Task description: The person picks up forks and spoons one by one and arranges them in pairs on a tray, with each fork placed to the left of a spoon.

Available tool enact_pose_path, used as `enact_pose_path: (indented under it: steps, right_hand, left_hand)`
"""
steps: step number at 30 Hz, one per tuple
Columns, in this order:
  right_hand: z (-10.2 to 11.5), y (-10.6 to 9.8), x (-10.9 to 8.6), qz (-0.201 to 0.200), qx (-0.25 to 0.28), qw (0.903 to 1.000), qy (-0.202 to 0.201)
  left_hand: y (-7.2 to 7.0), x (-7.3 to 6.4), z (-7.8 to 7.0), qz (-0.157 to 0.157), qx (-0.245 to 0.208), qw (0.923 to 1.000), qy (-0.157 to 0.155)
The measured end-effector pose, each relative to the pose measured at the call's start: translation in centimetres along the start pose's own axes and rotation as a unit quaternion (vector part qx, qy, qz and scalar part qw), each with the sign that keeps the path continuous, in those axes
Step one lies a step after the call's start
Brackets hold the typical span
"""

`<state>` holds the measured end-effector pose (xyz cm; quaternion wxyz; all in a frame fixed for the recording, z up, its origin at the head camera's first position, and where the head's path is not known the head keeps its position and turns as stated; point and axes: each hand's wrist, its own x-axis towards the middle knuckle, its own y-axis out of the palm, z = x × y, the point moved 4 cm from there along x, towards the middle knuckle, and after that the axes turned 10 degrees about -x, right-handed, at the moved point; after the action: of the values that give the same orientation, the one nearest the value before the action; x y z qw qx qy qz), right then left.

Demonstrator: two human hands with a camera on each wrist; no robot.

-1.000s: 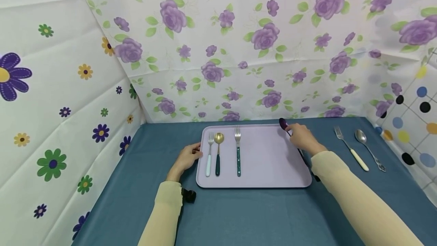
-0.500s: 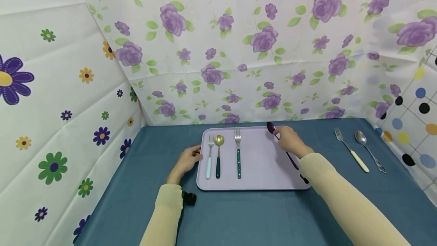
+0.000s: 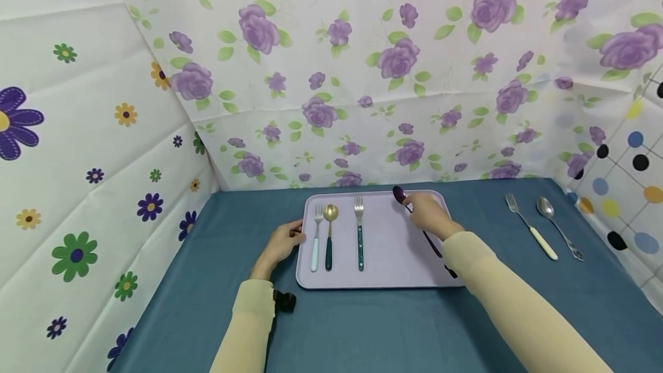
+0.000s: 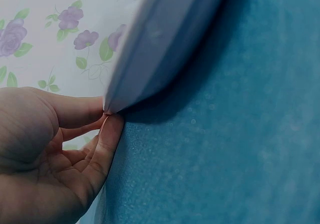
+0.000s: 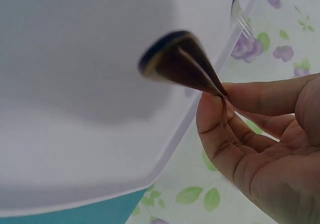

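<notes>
My right hand [image 3: 430,214] pinches a dark purple spoon [image 3: 398,194] near its bowl, over the right part of a pale lilac tray [image 3: 393,252]. The spoon's handle slants back toward my sleeve; in the right wrist view the handle [image 5: 182,63] points at the camera, held between thumb and fingertips. At the tray's left side, my left hand [image 3: 279,243] grips the rim, thumb and finger meeting at the tray edge [image 4: 127,86]. On the tray lie a fork with a light blue handle [image 3: 315,252], a gold spoon with a green handle [image 3: 328,251] and a teal-handled fork [image 3: 360,246].
Right of the tray, a cream-handled fork [image 3: 542,243] and a silver spoon [image 3: 545,208] lie on the blue-grey tablecloth [image 3: 373,332]. A flowered curtain [image 3: 357,85] rises behind the table, with patterned cloth at both sides.
My right hand has carried the purple spoon leftward from the tray's right edge to over its right part. The left hand has stayed at the tray's left rim.
</notes>
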<state>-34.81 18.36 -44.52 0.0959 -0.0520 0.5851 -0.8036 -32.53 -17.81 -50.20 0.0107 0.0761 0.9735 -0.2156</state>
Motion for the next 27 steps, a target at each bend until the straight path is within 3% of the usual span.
enact_pose_path:
  steps: [27]
  right_hand:
    - [3.7, 1.9, 0.8, 0.021, 0.015, 0.9996, 0.010]
  left_hand:
    - [-0.1, -0.1, -0.1, -0.003, 0.005, 1.0000, 0.000]
